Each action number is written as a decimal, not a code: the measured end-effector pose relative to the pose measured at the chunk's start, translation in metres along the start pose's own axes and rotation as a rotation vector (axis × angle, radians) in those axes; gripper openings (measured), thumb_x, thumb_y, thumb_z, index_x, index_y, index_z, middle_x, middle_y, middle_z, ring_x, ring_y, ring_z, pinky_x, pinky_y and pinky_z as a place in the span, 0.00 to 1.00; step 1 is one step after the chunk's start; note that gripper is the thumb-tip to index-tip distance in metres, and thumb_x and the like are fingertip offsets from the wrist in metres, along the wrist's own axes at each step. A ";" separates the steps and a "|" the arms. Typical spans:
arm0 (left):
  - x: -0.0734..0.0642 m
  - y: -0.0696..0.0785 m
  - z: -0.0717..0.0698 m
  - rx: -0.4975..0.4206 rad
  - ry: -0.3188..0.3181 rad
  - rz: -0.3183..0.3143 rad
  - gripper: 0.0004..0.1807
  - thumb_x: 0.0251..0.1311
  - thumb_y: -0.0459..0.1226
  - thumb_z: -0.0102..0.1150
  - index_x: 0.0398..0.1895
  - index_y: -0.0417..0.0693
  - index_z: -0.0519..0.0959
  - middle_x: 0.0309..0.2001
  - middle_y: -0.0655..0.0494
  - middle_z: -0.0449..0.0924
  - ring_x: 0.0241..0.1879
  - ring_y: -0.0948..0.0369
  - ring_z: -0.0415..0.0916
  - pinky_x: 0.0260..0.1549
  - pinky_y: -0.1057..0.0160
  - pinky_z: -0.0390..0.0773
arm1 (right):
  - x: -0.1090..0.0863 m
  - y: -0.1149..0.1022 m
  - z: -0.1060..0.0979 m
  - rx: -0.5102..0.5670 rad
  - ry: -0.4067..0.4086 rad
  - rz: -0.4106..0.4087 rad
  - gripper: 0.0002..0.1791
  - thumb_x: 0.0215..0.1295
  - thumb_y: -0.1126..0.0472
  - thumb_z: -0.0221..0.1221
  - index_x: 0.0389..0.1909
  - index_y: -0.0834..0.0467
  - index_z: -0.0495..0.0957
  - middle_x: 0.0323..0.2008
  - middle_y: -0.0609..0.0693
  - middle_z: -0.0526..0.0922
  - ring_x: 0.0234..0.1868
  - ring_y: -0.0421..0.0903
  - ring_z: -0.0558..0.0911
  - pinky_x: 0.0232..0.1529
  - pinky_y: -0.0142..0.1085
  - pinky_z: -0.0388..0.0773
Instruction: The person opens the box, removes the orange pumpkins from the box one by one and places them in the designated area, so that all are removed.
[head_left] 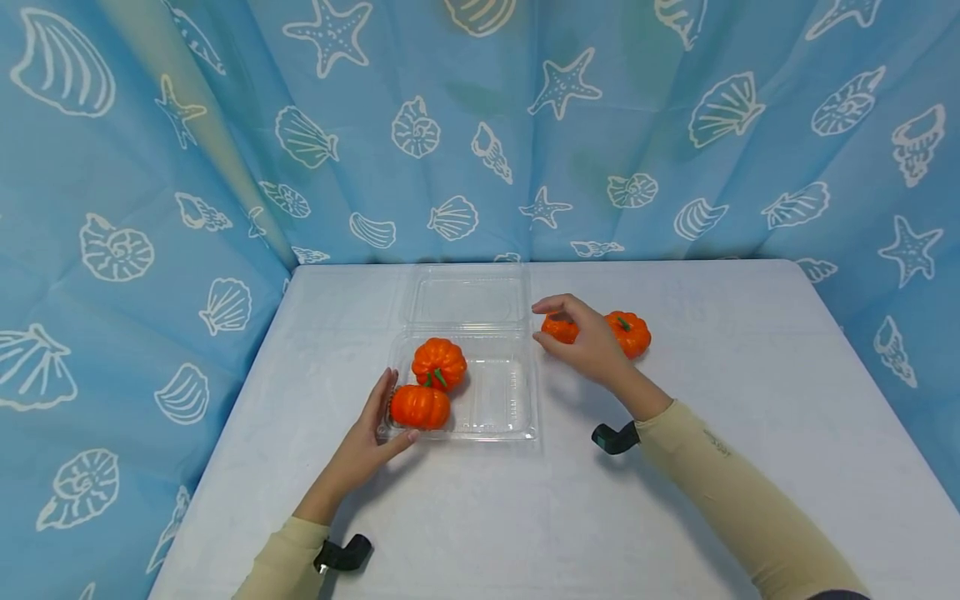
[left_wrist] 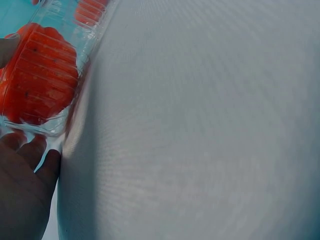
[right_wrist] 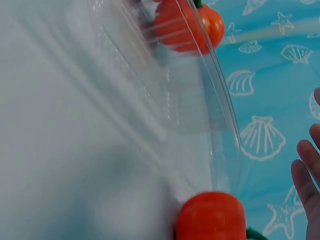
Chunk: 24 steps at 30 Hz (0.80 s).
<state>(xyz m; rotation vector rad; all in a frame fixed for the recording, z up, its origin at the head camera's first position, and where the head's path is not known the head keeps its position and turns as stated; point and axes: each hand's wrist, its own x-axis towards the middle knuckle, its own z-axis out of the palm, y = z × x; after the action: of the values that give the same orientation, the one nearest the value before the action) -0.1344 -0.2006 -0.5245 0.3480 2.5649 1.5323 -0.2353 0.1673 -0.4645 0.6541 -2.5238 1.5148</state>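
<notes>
A clear plastic hinged box (head_left: 491, 435) lies with its lid (head_left: 468, 300) folded back. In its left part sit two small orange pumpkins with green stems, one pumpkin (head_left: 438, 362) behind the other pumpkin (head_left: 420, 407). My left hand (head_left: 367, 446) is at the box's front left corner, fingers along the left side and thumb at the front edge. Right of the box, my right hand (head_left: 585, 337) arches over a third pumpkin (head_left: 559, 327), thumb and fingers apart; it partly hides that pumpkin. Another pumpkin (head_left: 628, 333) sits just behind the right hand.
A white cloth (head_left: 480, 517) covers the table. Blue curtains (head_left: 480, 150) with shell and starfish prints hang behind it and at both sides. A dark wrist camera (head_left: 615, 437) sticks out from the right wrist, a similar wrist camera (head_left: 345, 552) from the left.
</notes>
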 end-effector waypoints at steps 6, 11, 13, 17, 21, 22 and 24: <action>0.000 0.001 0.001 0.006 0.004 0.001 0.57 0.62 0.45 0.70 0.83 0.51 0.41 0.82 0.51 0.46 0.80 0.50 0.46 0.74 0.42 0.50 | 0.012 -0.007 0.015 0.004 -0.053 -0.046 0.19 0.65 0.62 0.68 0.55 0.57 0.78 0.55 0.52 0.82 0.56 0.53 0.81 0.62 0.53 0.76; 0.000 0.001 0.001 0.011 0.005 -0.007 0.56 0.63 0.44 0.70 0.83 0.52 0.41 0.82 0.50 0.46 0.80 0.49 0.45 0.74 0.41 0.49 | 0.024 -0.012 0.026 0.045 -0.078 -0.115 0.19 0.65 0.63 0.68 0.55 0.59 0.78 0.54 0.53 0.82 0.57 0.50 0.81 0.62 0.49 0.77; 0.000 0.001 0.001 0.014 0.003 -0.008 0.56 0.63 0.44 0.70 0.83 0.52 0.41 0.82 0.50 0.46 0.80 0.49 0.45 0.74 0.41 0.50 | 0.027 -0.013 0.031 0.061 -0.091 -0.122 0.19 0.65 0.63 0.68 0.55 0.59 0.77 0.54 0.54 0.82 0.57 0.51 0.80 0.62 0.49 0.77; 0.000 0.002 0.001 0.017 0.001 -0.010 0.56 0.63 0.44 0.70 0.84 0.53 0.41 0.82 0.51 0.46 0.80 0.49 0.45 0.74 0.41 0.50 | 0.035 -0.015 0.039 0.074 -0.129 -0.111 0.19 0.66 0.63 0.67 0.56 0.59 0.77 0.54 0.53 0.82 0.58 0.54 0.80 0.62 0.48 0.77; 0.000 0.001 0.001 0.016 0.001 -0.008 0.56 0.63 0.45 0.69 0.84 0.53 0.41 0.82 0.51 0.45 0.80 0.49 0.45 0.73 0.41 0.49 | 0.042 -0.017 0.047 0.084 -0.171 -0.102 0.19 0.66 0.63 0.67 0.57 0.60 0.77 0.55 0.52 0.81 0.59 0.55 0.79 0.62 0.48 0.77; 0.000 0.000 0.001 0.015 0.000 -0.007 0.56 0.63 0.45 0.69 0.84 0.53 0.41 0.82 0.51 0.45 0.80 0.49 0.44 0.73 0.41 0.49 | 0.044 -0.017 0.048 0.091 -0.181 -0.102 0.20 0.67 0.63 0.67 0.57 0.60 0.77 0.55 0.52 0.81 0.59 0.55 0.79 0.63 0.48 0.77; 0.000 0.000 0.001 0.010 -0.002 -0.006 0.56 0.63 0.45 0.69 0.84 0.52 0.41 0.82 0.51 0.45 0.80 0.49 0.44 0.74 0.41 0.49 | 0.048 -0.018 0.052 0.093 -0.198 -0.097 0.20 0.67 0.63 0.67 0.58 0.59 0.77 0.56 0.51 0.80 0.59 0.54 0.79 0.63 0.47 0.77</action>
<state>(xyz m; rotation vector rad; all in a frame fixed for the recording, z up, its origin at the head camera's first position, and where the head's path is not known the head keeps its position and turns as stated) -0.1340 -0.2002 -0.5250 0.3427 2.5709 1.5166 -0.2645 0.1005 -0.4598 0.9706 -2.5279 1.6141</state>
